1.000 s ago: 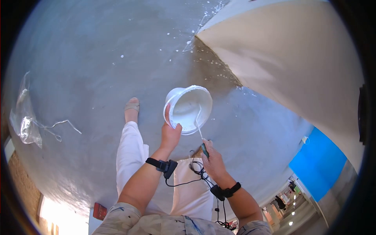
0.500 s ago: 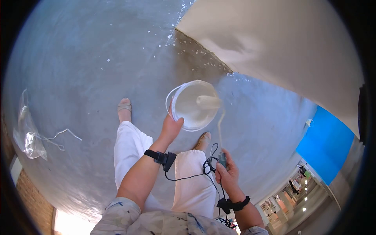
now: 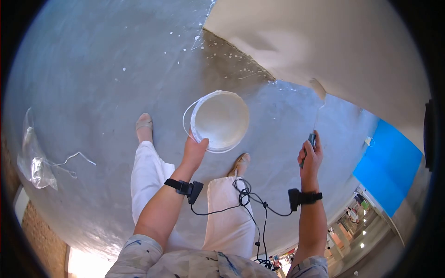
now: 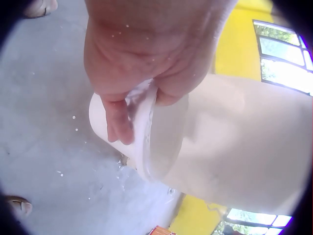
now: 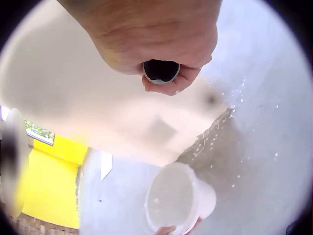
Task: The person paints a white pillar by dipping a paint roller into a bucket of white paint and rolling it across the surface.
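Standing on a grey concrete floor [image 3: 92, 92], facing a cream plastered wall [image 3: 352, 46].

- Left hand [image 3: 194, 149]: fingers curled over the rim of a white plastic paint bucket [image 3: 221, 120], thumb on one side of the lip and fingers on the other, a firm pinch. The bucket hangs in the air, clear of the floor, out in front of the knees and tipped so its mouth faces up toward the head camera. The inside is coated white. How deep the paint sits, I cannot tell.
- Right hand [image 3: 309, 157]: raised, wrapped fully round the dark round handle of a paint roller [image 3: 309, 141]. The right wrist view shows the handle's butt end ringed by curled fingers. A thin wire shank runs up from it to a cream roller sleeve [image 3: 318, 89], which is at the wall surface, well apart from the bucket.
- Floor: white paint spatter [image 3: 222, 58] is scattered along the foot of the wall. A crumpled clear plastic sheet [image 3: 33, 162] lies far off toward the left edge. A bright blue panel [image 3: 387, 167] stands further along to the right.

Progress, as a judgement: the sleeve looks loaded and is at the wall, so this reads as the rolling stage rather than dipping. The wall shows one even cream tone. I cannot separate fresh coat from bare patches, so the share left to cover is unclear.
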